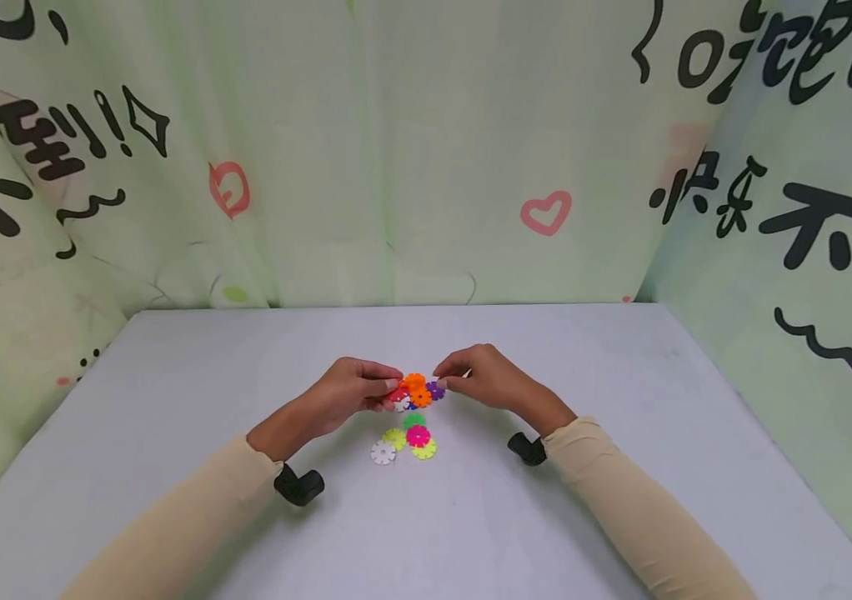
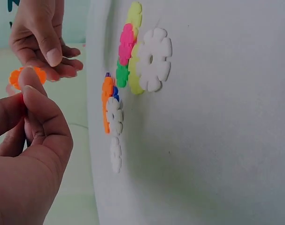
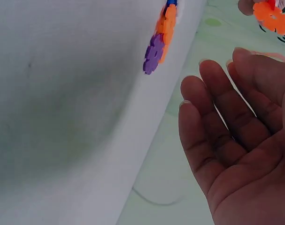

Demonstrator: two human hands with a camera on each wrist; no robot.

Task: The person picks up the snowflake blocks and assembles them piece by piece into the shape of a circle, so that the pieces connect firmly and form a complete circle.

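Note:
In the left wrist view my left hand (image 2: pixel 34 136) pinches a red notched flower-shaped plastic disc, mostly hidden by the fingers, with an orange disc (image 2: pixel 14 79) at its far edge. Across from it my right hand (image 1: pixel 489 377) holds nothing; the right wrist view shows its fingers loosely bent. Below the hands on the table lie joined discs: an orange one (image 2: pixel 107 91), white ones (image 2: pixel 115 116), a blue one and a purple one (image 3: pixel 154 54). Nearer the body are a green disc (image 1: pixel 414 419), a pink disc (image 1: pixel 418 436), yellow discs (image 1: pixel 423 450) and a white disc (image 1: pixel 383 452).
A white-covered table (image 1: pixel 246 533) spreads beneath both arms. Behind it and at the sides hangs a pale green curtain (image 1: pixel 396 167) with black writing and red hearts. Black camera mounts (image 1: pixel 298 485) sit on both wrists.

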